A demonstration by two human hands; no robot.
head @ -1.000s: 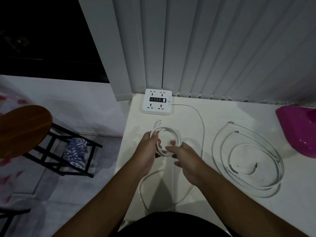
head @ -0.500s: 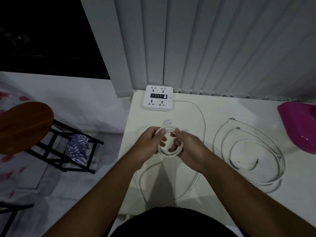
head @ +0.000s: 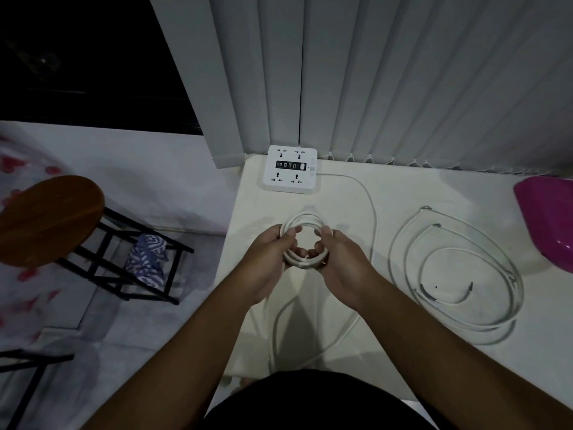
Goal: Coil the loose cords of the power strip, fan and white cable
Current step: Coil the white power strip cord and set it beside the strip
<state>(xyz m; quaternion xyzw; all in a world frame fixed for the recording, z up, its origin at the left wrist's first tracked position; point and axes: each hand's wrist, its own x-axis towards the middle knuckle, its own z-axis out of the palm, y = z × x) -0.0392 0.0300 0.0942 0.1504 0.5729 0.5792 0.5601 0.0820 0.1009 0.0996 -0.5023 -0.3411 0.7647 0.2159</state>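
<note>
A white square power strip (head: 291, 168) lies at the back left of the white table (head: 387, 193). Its white cord (head: 373, 212) runs right, then down toward me and loops back up into a small coil (head: 305, 219) held above the table. My left hand (head: 273, 256) grips the coil's left side and my right hand (head: 338, 259) grips its right side, fingers curled through the ring. To the right a thinner white cable (head: 455, 274) lies on the table in several loose loops. No fan is in view.
A magenta plastic tub (head: 548, 218) sits at the table's right edge. Grey vertical blinds (head: 403, 72) hang behind the table. Left of the table stands a round wooden stool (head: 46, 218) with a black frame and a patterned cloth (head: 148, 259) on it.
Both hands have closed in on the coil, the right hand moving from below it to grip its right side. The coil has grown by a loop and is held flatter.
</note>
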